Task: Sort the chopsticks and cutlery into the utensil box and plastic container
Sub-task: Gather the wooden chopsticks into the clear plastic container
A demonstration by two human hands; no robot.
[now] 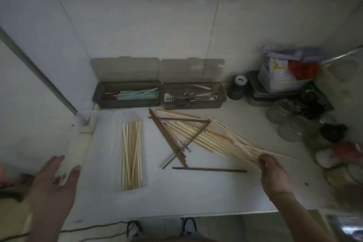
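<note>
At the near left of the white desk (196, 196), the left hand (57, 179) hovers with its fingers straight and spread, holding nothing, just beside the near end of a clear rectangular plastic container (115, 143). Inside that container a bundle of pale wooden chopsticks (132, 155) lies lengthwise, running from near to far. Toward the near right, the right hand (272, 169) pinches the near ends of a fan of thin pale bamboo chopsticks (235, 143), which slant up and away to the left over the desk. Near the middle, a single dark brown chopstick (210, 169) lies flat and crosswise, just nearer than a loose heap of dark brown wooden chopsticks (169, 137) that cross one another and mix with the pale ones; a pair with blue-patterned ends (183, 144) lies among them. Along the far edge, against the wall, stand two dark translucent utensil boxes with lids raised: the left utensil box (126, 94) holds pale green chopsticks (139, 94) and some dark red ones, and the right utensil box (193, 95) holds metal cutlery (188, 95). At the far right corner sit glass jars (284, 116) and a pale plastic tub (279, 76).
</note>
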